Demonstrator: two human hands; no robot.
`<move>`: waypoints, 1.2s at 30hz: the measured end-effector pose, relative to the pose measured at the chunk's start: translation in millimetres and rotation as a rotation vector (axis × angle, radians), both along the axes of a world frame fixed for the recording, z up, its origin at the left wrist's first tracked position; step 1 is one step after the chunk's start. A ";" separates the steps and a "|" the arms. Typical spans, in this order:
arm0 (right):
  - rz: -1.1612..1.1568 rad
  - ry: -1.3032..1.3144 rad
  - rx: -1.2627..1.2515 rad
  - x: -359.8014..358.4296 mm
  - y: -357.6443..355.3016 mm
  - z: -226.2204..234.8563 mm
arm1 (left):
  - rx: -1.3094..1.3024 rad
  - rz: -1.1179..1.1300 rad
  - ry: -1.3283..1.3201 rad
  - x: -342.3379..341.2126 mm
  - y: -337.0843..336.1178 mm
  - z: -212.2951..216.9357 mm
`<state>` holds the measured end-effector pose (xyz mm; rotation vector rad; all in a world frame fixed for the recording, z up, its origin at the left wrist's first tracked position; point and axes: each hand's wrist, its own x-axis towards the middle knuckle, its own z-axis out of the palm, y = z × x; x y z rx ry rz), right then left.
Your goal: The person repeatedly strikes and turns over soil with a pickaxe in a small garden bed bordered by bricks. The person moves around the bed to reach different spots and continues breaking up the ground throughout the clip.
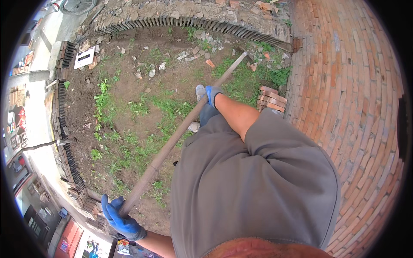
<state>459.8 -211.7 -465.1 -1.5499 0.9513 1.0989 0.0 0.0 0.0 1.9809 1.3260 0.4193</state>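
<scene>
A long wooden handle [172, 144] runs diagonally across a patch of bare soil with tufts of grass [142, 107]. Its far end [243, 54] touches the ground among rubble; the tool's head is too small to make out. My left hand [121, 220], in a blue glove, grips the near end of the handle at the lower left. My right hand [213, 94], also in a blue glove, grips the handle farther along, with the bare forearm reaching out from a grey sleeve [258, 180]. A grey shoe [200, 91] shows next to the right hand.
Bricks set on edge [180, 21] border the soil patch at the far side and left. Red brick paving [344, 86] fills the right. A small stack of bricks [271, 99] lies by the paving. A white board [84, 57] and broken brick pieces [210, 63] lie on the soil.
</scene>
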 end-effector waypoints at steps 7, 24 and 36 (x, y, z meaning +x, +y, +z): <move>-0.189 -0.072 0.165 18.7 -3.3 11.3 | -0.191 0.311 -0.902 52.1 8.3 -0.4; -0.450 0.016 0.159 145.9 -16.3 -0.8 | -0.144 0.138 -1.122 185.1 66.1 -8.5; -0.682 -0.193 0.073 309.3 -210.6 7.1 | -0.760 -0.284 -1.192 389.2 -21.1 -46.2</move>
